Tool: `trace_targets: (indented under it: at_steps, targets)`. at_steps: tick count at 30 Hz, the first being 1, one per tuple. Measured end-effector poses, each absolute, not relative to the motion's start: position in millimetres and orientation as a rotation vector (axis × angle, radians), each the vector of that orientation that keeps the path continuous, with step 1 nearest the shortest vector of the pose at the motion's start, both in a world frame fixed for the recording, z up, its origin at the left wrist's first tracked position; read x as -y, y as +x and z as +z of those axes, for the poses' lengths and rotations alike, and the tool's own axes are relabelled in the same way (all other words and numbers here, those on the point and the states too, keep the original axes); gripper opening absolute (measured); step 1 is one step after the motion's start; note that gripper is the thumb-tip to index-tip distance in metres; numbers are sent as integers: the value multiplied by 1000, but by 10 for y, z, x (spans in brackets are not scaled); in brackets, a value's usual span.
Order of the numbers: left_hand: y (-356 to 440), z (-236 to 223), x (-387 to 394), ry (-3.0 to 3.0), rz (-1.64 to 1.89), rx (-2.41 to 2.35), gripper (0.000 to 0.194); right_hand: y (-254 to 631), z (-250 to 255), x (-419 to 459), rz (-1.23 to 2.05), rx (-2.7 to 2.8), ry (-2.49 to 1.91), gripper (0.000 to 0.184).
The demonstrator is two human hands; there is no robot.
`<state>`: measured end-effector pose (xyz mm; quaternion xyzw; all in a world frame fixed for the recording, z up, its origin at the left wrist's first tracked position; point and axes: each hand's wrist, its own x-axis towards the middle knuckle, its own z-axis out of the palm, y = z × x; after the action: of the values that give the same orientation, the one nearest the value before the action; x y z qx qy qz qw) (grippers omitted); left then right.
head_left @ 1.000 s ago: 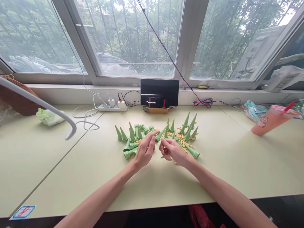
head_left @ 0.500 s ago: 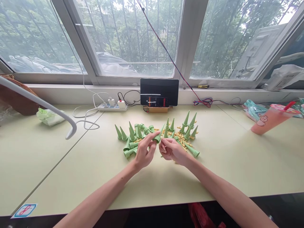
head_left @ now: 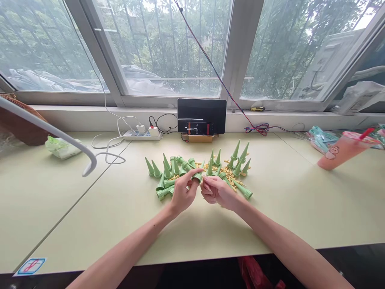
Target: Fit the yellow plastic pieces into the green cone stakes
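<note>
Between the thumb and fingers of my left hand (head_left: 184,192) is a green plastic spike (head_left: 197,176) with a ribbed collar, its collar end toward me. Close beside the collar, my right hand (head_left: 217,190) is closed in a pinch; whatever its fingertips hold is too small or hidden to make out. Around both hands lie several more green spikes (head_left: 165,193), some standing point up and others on their sides. Small yellow plastic pieces (head_left: 231,176) are scattered among them, mostly behind and right of my right hand.
A dark tablet (head_left: 202,114) with a phone (head_left: 200,128) before it stands at the back. Left are a power strip (head_left: 142,135), a white curved bar (head_left: 54,132) and a wrapped packet (head_left: 62,147). A pink drink cup (head_left: 345,151) leans at the right.
The green spike in my left hand has tilted and shifted slightly left and down. My right hand keeps nearly the same place, still pinched.
</note>
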<state>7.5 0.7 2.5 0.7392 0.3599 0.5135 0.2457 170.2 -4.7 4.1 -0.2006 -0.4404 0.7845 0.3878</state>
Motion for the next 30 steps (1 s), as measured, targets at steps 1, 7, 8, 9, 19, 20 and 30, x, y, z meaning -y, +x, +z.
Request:
trace_targets:
  at_steps: [1, 7, 8, 9, 19, 20, 30]
  targets:
    - [75, 27, -5, 2022, 1399, -991, 35, 1700, 38, 49, 1997, 1119, -510, 42]
    - [73, 43, 2, 2037, 1399, -1047, 39, 1699, 22, 50, 2006, 1140, -529, 43]
    - [73, 43, 2, 2035, 1402, -1052, 39, 1697, 17, 49, 2002, 1147, -530, 43]
    - [74, 40, 2, 2030, 1406, -1055, 40, 1695, 13, 48, 1993, 1154, -535, 43]
    - [67, -30, 7, 1918, 1438, -1016, 43, 1642, -6, 74, 1871, 1239, -627, 47]
    - [67, -35, 6, 1913, 1440, -1018, 43, 1641, -13, 72, 1854, 1252, -641, 48]
    - [87, -59, 7, 1897, 1454, -1054, 39, 1644, -27, 80, 1642, 1420, -770, 49]
